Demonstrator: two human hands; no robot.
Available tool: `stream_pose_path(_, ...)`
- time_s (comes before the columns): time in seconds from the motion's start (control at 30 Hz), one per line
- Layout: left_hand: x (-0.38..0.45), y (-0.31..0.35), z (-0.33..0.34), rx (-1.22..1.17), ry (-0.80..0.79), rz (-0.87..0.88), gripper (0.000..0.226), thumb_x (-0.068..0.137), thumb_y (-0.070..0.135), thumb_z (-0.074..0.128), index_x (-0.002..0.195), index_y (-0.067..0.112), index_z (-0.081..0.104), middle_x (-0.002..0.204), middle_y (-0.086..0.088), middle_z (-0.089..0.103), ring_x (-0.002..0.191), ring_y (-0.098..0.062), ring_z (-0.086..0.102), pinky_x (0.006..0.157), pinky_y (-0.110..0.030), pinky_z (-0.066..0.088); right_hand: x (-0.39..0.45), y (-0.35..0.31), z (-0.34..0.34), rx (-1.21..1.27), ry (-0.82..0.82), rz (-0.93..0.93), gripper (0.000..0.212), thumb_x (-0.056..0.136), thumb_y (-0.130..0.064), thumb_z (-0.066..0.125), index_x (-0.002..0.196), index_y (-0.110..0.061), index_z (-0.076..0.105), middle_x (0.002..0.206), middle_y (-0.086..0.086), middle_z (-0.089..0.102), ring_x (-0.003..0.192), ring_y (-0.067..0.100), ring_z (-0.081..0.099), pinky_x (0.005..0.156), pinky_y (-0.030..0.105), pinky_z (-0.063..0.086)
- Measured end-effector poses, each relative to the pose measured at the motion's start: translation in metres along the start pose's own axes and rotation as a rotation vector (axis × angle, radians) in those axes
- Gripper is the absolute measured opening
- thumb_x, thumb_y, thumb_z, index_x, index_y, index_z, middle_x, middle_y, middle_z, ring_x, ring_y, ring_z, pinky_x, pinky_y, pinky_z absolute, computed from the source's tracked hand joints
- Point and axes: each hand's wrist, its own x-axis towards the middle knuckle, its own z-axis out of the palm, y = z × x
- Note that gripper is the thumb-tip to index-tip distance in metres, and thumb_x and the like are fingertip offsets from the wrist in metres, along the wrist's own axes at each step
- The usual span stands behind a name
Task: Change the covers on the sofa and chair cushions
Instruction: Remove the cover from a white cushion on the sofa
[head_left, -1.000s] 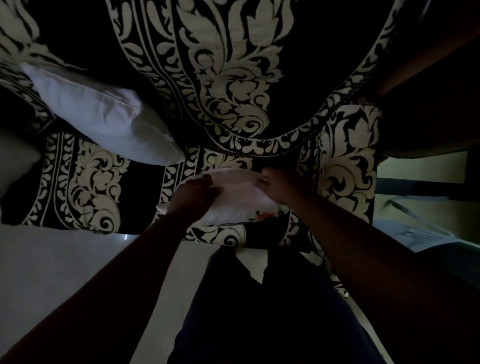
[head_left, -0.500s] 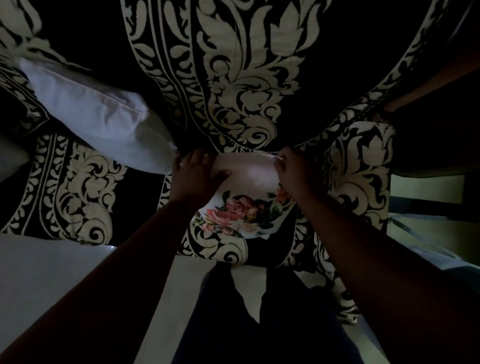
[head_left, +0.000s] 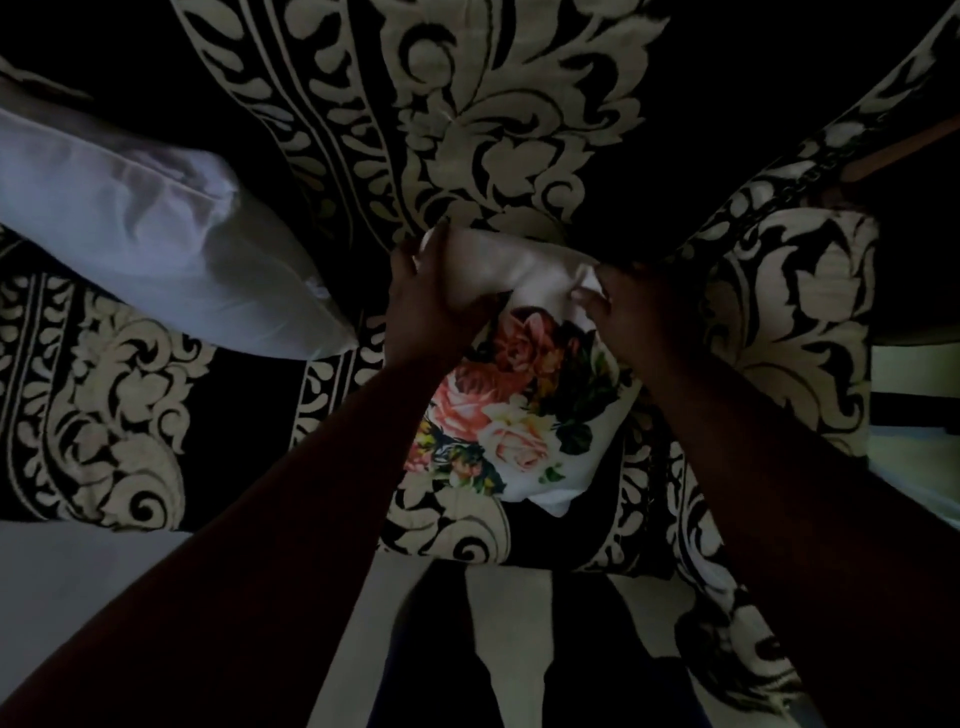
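A white cushion cover printed with pink roses (head_left: 511, 410) hangs in front of the sofa seat, its plain white top edge folded over. My left hand (head_left: 431, 306) grips the cover's upper left corner. My right hand (head_left: 631, 312) grips its upper right corner. The cover is stretched between both hands and its lower corner dangles free. A bare white cushion (head_left: 156, 244) lies on the sofa to the left, apart from both hands.
The sofa (head_left: 130, 415) is black with a cream floral pattern; its backrest fills the top and an armrest (head_left: 789, 322) stands at the right. Pale floor (head_left: 67, 582) shows below left. My legs are at the bottom centre.
Both hands have risen toward the backrest and spread apart, unfolding the bunched cover so that its rose print now hangs open.
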Motion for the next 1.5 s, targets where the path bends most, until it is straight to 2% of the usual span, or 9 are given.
stream_pose_path(0.17,-0.005,0.000,0.020,0.121,0.102,0.009,0.093,0.079,0.059,0.075,0.156,0.026,0.034,0.148,-0.015,0.034,0.127,-0.036,0.050,0.087,-0.039,0.051,0.012,0.006,0.004,-0.006,-0.086,0.017,0.047,0.099,-0.054,0.052,0.122,-0.015,0.063,0.119,0.015,0.063,0.108,0.037,0.059,0.082,0.039,0.046)
stream_pose_path(0.37,0.018,-0.019,0.055,0.424,0.041,-0.048,0.086,0.095,0.072,0.033,0.163,0.029,0.002,0.169,-0.017,0.001,0.153,-0.039,0.016,0.114,-0.067,0.026,0.004,-0.012,0.051,-0.105,0.155,0.099,0.074,0.097,-0.066,0.041,0.158,-0.026,0.028,0.165,0.015,0.021,0.149,0.043,0.021,0.118,0.060,0.021)
stream_pose_path(0.47,0.004,-0.054,0.073,0.180,-0.065,-0.147,0.091,0.090,0.082,0.034,0.159,0.040,-0.006,0.170,-0.011,-0.002,0.155,-0.037,0.010,0.114,-0.070,0.024,-0.035,-0.012,0.090,0.353,0.195,0.395,0.100,0.089,-0.077,0.047,0.162,-0.019,0.012,0.168,0.013,0.011,0.154,0.033,0.013,0.120,0.034,0.005)
stream_pose_path(0.6,-0.028,-0.084,0.069,-0.047,-0.010,-0.273,0.104,0.083,0.085,0.047,0.162,0.031,0.007,0.163,-0.016,0.028,0.145,-0.036,0.037,0.112,-0.048,0.041,-0.092,-0.011,0.114,0.769,0.165,0.583,0.099,0.085,-0.064,0.058,0.161,-0.016,0.016,0.164,0.005,0.025,0.148,0.019,0.026,0.104,-0.001,0.008)
stream_pose_path(0.77,-0.041,-0.075,0.072,-0.007,0.016,-0.317,0.100,0.080,0.091,0.040,0.159,0.035,0.017,0.157,-0.013,0.039,0.142,-0.033,0.041,0.110,-0.055,0.042,-0.086,0.006,0.111,0.720,0.094,0.647,0.100,0.077,-0.088,0.050,0.156,-0.028,0.031,0.155,-0.001,0.043,0.141,0.023,0.042,0.116,0.035,0.034)
stream_pose_path(0.87,-0.058,-0.067,0.080,0.133,-0.030,-0.373,0.094,0.090,0.083,0.036,0.161,0.025,0.014,0.160,-0.016,0.033,0.141,-0.039,0.041,0.109,-0.061,0.040,-0.093,0.011,0.115,0.487,0.003,0.640,0.107,0.077,-0.094,0.033,0.160,-0.028,0.016,0.163,0.008,0.029,0.146,0.034,0.033,0.117,0.051,0.034)
stream_pose_path(1.0,-0.065,-0.048,0.100,0.373,-0.042,-0.042,0.082,0.101,0.050,0.044,0.163,0.019,0.001,0.170,-0.012,0.000,0.157,-0.032,0.002,0.122,-0.065,0.008,-0.099,-0.003,0.110,0.006,0.135,0.263,0.068,0.103,-0.051,0.034,0.162,-0.022,0.016,0.167,0.017,0.015,0.151,0.041,0.020,0.116,0.061,0.027)
stream_pose_path(1.1,-0.060,-0.051,0.118,0.468,-0.110,0.313,0.075,0.101,0.051,0.034,0.163,0.014,0.015,0.170,-0.011,0.005,0.157,-0.029,0.001,0.121,-0.066,0.005,-0.082,0.000,0.117,-0.030,0.100,0.049,0.064,0.101,-0.046,0.033,0.161,-0.027,0.020,0.169,0.012,0.011,0.155,0.035,0.008,0.117,0.068,0.015)
stream_pose_path(1.5,0.006,-0.157,0.127,0.428,-0.095,0.280,0.073,0.101,0.056,0.019,0.163,0.018,0.014,0.171,-0.007,0.007,0.158,-0.023,0.001,0.121,-0.066,0.004,-0.009,-0.072,0.180,-0.144,0.017,0.077,0.078,0.096,-0.064,0.027,0.162,-0.027,0.007,0.169,0.015,-0.006,0.154,0.040,-0.011,0.107,0.079,0.000)
